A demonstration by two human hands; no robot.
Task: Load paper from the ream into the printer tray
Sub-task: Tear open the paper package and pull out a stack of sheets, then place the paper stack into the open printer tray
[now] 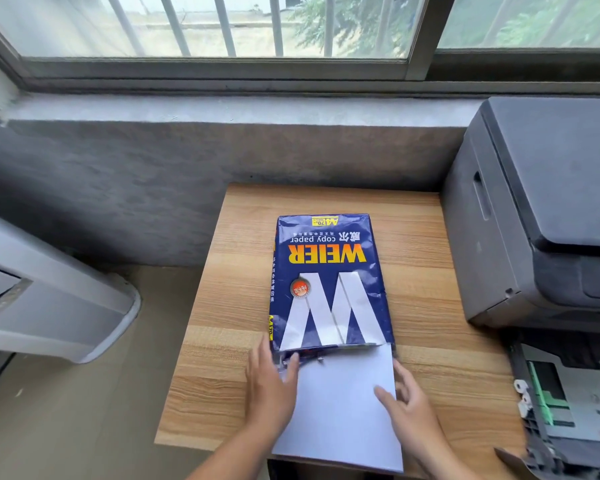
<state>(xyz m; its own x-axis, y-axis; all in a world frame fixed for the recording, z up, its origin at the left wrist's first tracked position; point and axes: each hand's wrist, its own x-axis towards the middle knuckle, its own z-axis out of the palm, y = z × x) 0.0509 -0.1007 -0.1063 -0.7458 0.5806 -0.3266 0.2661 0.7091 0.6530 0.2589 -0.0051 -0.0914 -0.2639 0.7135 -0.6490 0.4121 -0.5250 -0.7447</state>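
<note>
A blue ream wrapper (329,282) printed "WEIER copy paper" lies on a small wooden table (229,306), its open end toward me. A stack of white paper (340,410) sticks halfway out of that end and reaches past the table's near edge. My left hand (271,386) lies on the stack's left side, fingers at the torn wrapper mouth. My right hand (406,400) grips the stack's right edge, thumb on top. The printer tray (568,403) is pulled out at lower right, with green guides inside.
A dark grey printer (534,216) stands right of the table, above the tray. A concrete wall and window sill run behind. A light grey appliance (49,306) leans at the left, with bare floor between it and the table.
</note>
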